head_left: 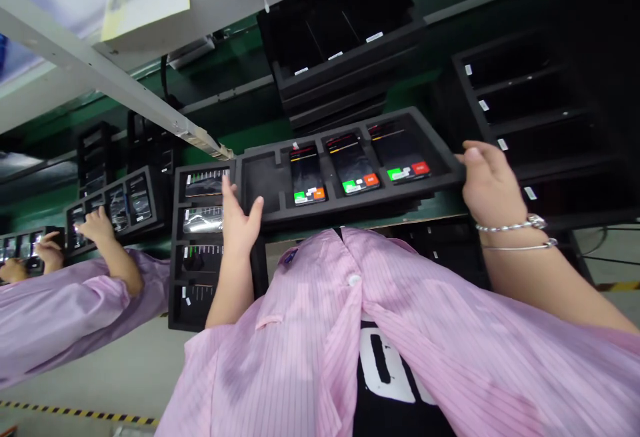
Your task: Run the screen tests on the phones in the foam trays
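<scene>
Head view: right hand [493, 180] pinches the right end of the black tray [320, 210], fingers curled at the corner. Left hand [240, 230] is at the opposite end, thumb and fingers spread around the end wall; can't tell whether they press on it. Tray sits just ahead of the pink shirt [300, 330], spanning hand to hand. Likely stiff, fairly light foam or plastic, decent grip; best hold is both end walls, kept level. Three phones [353, 163] lie in its compartments, screens lit: probably slick, scratchable glass, so handle by the side edges. Beside the left hand, another tray [178, 277]; beyond, stacked trays [350, 80]; further left, a co-worker's hand [97, 227] over a smaller-looking tray [155, 200].
</scene>
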Available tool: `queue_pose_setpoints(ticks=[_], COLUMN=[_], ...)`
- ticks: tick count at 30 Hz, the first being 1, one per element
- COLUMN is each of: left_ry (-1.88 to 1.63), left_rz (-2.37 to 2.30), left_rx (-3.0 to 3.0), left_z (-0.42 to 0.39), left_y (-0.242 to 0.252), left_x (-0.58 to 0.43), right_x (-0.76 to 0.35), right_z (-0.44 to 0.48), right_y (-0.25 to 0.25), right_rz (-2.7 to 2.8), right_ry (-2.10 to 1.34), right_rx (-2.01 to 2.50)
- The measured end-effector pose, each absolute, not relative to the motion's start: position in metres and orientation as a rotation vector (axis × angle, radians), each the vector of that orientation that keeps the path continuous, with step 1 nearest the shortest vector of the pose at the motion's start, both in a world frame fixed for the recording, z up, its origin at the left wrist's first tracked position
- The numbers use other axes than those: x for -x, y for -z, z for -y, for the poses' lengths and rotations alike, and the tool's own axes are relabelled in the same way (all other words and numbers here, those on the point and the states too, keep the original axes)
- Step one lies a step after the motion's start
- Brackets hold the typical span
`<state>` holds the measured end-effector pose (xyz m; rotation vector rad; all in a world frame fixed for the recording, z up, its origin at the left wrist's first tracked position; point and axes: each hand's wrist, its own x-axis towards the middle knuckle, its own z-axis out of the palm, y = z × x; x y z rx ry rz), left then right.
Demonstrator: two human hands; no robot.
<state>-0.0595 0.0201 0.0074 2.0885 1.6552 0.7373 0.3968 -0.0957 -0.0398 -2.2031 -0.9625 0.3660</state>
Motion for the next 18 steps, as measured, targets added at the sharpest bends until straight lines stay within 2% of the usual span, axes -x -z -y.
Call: queue_pose_setpoints(ticks=[2,4,7,10,18], left_ry=[-0.605,-0.463,-0.34,-0.325,-0.255], left_rz=[-1.665,-1.627,-1.507,-1.481,-1.455], left_rx=[-2.213,-2.339,-2.462,-2.506,-2.534], left_z=[-0.001,0.017,0.033,0.034,0.031], left_y=[0.008,0.022,0.036,0.041,0.043], left_x=[0.047,0.033,0.016,0.01,0.009], right_x=[-0.384,-0.361,-0.32,-0.285,-0.286], right_z=[0.107,0.117,0.119,0.107,0.1], right_y=[0.048,0.049,0.039,0.035,0.049], right_rz=[0.959,1.193,1.727,2.039,2.082], right_ry=[-0.51,-0.458,-0.363,-0.455,-0.414], right_rx=[2.209,2.132,1.779,1.522,1.569])
